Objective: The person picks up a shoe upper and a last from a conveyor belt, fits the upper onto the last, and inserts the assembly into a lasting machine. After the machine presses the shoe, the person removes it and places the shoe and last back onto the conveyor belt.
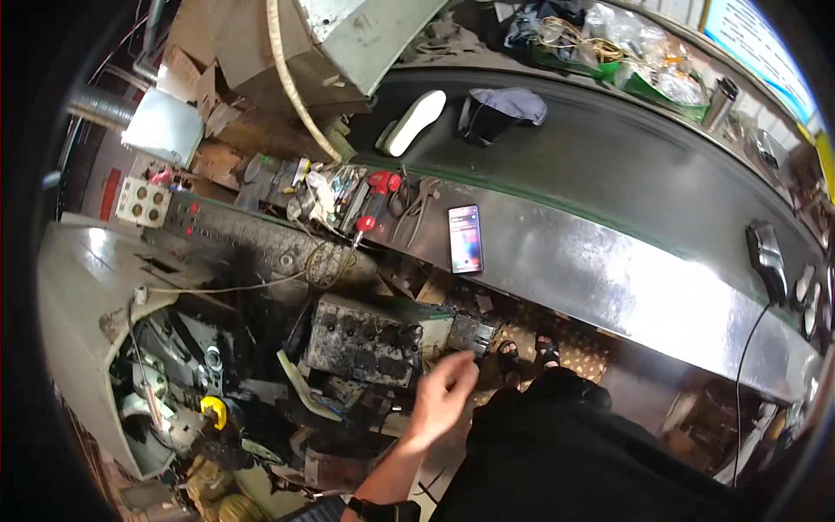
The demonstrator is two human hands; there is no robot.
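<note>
while the left hand (442, 396) reaches in from the lower edge in the head view, its fingers are loosely bent and released, gripping nothing that shows; a dark watch (383, 511) sits on the wrist. the right hand is out of sight, so i cannot tell its state. nearest to the left hand, just past its fingertips, is a small metal box (472, 332), and to its left sits a grimy machine block (358, 339). beyond these runs a shiny metal ledge (570, 265), with a lit phone (465, 240) lying face up on it. left of the phone lie a pair of pliers (424, 209) and a red tool (378, 196). on the dark belt (626, 165) behind the ledge rest a white shoe sole (417, 123) and a grey and black cap-like piece (504, 111), near each other; far to the right is a dark tool (766, 261) with a cord (739, 396) hanging from it. sandalled feet (546, 351) show below the ledge, near the metal box.
</note>
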